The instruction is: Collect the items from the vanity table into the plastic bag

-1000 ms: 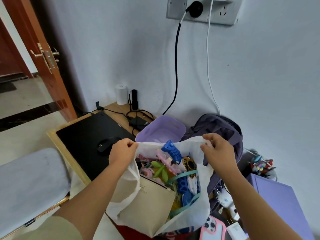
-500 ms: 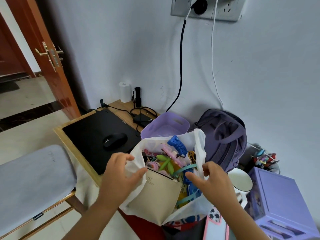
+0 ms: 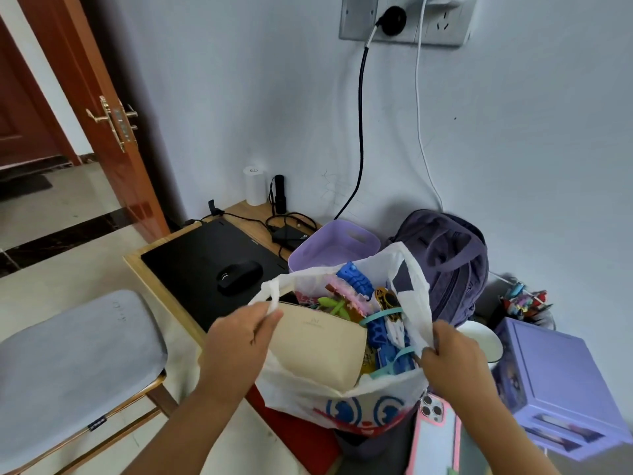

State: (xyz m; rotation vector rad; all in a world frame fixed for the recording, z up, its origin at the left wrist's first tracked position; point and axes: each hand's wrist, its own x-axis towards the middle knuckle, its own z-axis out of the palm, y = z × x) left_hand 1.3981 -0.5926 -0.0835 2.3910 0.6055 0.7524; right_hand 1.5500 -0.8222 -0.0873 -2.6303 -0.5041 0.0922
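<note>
Fingers (image 3: 270, 317) pinching plastic bag (image 3: 342, 395) handles

Two bare forearms come up from the bottom edge of the view, one on each side. The left hand (image 3: 236, 341) and right hand (image 3: 452, 361) are uncovered: bare skin runs from each wrist down the whole visible forearm, unbroken by any cuff or band. The fingers (image 3: 270, 317) are slim, with short plain nails where these show. The arms are cut off by the frame below the elbows.
</note>
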